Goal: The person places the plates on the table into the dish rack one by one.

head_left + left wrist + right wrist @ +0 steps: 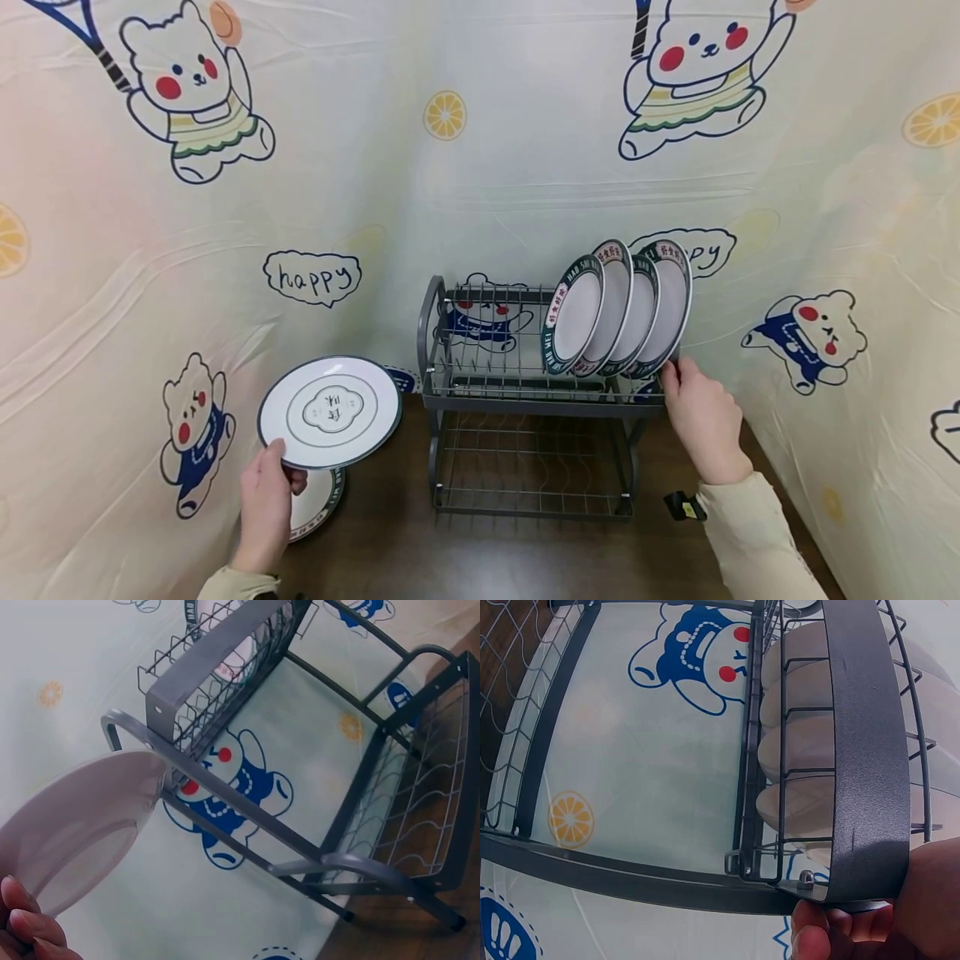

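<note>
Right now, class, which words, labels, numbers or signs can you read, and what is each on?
"happy": left bubble on the cloth.
"py": right bubble, start hidden by the plates.
"HAO SHI": rim of the leftmost racked plate.
"HAO WEI", apparently: same rim, lower.
Too small or blurred: other rim lettering, and the marks on the plate in the left hand.

A creased pale fabric backdrop [517, 192], printed with cartoon bears [206, 96], orange slices [445, 115] and 2 "happy" speech bubbles [312, 277], rises behind and beside a dark brown tabletop [495, 558].
</note>
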### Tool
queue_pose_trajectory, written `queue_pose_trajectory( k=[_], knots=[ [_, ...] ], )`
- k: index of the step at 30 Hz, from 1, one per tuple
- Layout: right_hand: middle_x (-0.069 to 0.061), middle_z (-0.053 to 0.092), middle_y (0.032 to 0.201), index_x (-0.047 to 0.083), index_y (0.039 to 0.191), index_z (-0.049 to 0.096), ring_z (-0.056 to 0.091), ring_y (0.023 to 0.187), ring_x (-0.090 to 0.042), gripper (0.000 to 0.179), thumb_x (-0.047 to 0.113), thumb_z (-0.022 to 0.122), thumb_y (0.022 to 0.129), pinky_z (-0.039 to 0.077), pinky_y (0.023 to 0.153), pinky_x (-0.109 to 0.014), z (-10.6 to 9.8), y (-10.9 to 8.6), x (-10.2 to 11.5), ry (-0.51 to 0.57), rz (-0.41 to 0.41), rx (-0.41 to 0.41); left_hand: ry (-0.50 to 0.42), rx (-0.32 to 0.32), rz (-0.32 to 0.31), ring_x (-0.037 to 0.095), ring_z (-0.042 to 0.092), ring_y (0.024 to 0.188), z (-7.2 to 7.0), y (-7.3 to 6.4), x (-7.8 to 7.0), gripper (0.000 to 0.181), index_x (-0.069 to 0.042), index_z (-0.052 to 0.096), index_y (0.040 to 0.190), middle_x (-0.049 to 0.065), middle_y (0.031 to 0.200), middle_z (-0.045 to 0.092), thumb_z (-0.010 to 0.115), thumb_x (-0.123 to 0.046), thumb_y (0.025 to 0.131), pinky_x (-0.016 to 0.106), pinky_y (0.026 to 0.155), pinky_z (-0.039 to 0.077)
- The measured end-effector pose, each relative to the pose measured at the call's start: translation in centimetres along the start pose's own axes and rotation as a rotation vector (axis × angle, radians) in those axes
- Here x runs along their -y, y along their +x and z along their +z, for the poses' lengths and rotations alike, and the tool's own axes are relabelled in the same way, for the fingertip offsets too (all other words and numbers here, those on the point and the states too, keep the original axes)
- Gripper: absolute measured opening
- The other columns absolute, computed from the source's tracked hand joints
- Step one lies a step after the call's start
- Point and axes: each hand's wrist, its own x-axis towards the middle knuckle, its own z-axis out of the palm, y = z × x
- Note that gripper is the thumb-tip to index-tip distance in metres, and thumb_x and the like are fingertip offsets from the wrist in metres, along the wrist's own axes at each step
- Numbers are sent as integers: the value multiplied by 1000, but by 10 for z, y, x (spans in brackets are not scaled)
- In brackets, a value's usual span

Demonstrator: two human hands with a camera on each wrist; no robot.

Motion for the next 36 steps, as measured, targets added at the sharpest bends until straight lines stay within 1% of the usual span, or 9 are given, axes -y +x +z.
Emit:
queue_pose_trajectory(
  k=[4, 10, 17, 24, 30, 36],
  knots=[
    [-9, 44, 61, 7, 83, 49, 49, 52, -34, 38, 30, 41, 112, 33, 43, -41, 0, 0, 0, -1, -4, -2, -57, -1, 25, 13, 45, 49, 1, -2, -4, 49, -3, 54, 72, 1, 55, 48, 36, -25, 111, 26, 52, 36],
    [-9, 44, 61, 7, 83, 49, 49, 52, -33, 38, 31, 41, 112, 33, 43, -41, -1, 0, 0, -1, -12, 0, -123, -10, 63, 12, 44, 47, 1, -7, -11, 48, -1, 54, 71, 1, 54, 48, 36, -21, 111, 26, 49, 35],
    [-9, 44, 61, 6, 83, 49, 47, 51, -31, 38, 30, 41, 112, 32, 43, -39, -2, 0, 1, 7, -16, 2, -137, -1, 72, 15, 45, 49, 1, -11, -21, 51, -1, 53, 70, 2, 56, 49, 35, -23, 112, 27, 51, 36],
    [-8, 44, 62, 6, 83, 49, 48, 52, -31, 39, 31, 41, 112, 32, 44, -39, -1, -1, 1, 8, -11, 4, -159, 18, 87, 15, 44, 49, 1, -17, -30, 52, 0, 54, 70, 2, 56, 49, 33, -23, 113, 29, 51, 34],
    [-8, 44, 61, 6, 83, 49, 48, 52, -31, 38, 30, 41, 112, 32, 43, -39, -1, -1, 1, 10, -11, 1, -204, 25, 120, 15, 43, 49, 3, -24, -41, 50, 1, 56, 73, 3, 57, 48, 33, -20, 112, 31, 49, 30],
    [-8, 43, 61, 6, 83, 49, 46, 51, -29, 38, 30, 42, 112, 31, 43, -38, 0, 0, 0, 12, -18, -7, -274, 24, 140, 15, 41, 50, 9, -30, -49, 47, 0, 59, 76, 3, 58, 48, 33, -18, 111, 29, 49, 31]
  ],
)
